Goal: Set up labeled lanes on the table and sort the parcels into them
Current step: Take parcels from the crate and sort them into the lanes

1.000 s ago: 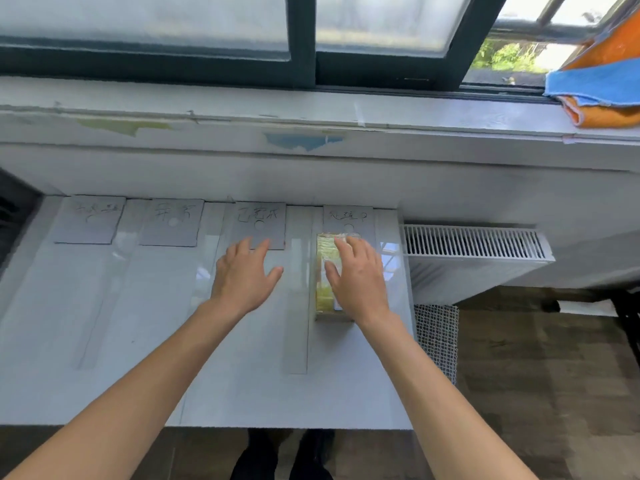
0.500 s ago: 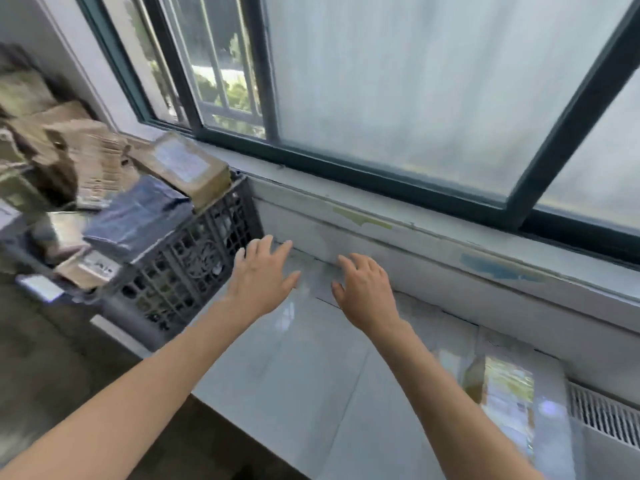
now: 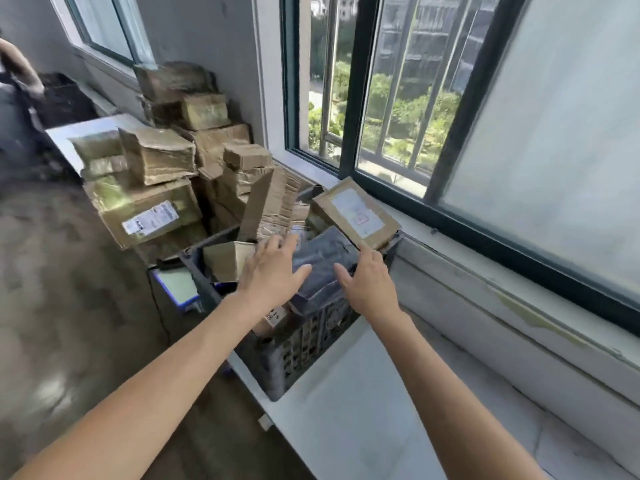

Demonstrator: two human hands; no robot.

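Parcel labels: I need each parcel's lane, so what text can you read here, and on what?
No text is legible.
White label on the flat parcel atop the crate: blurred, only a red mark shows.
Printed label on the big box in the pile: blurred.
Sticker low in the crate: too small.

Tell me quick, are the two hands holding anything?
Left hand: open, fingers straight, above the dark parcel in the crate, holding nothing.
Right hand: open, by the same parcel, holding nothing.
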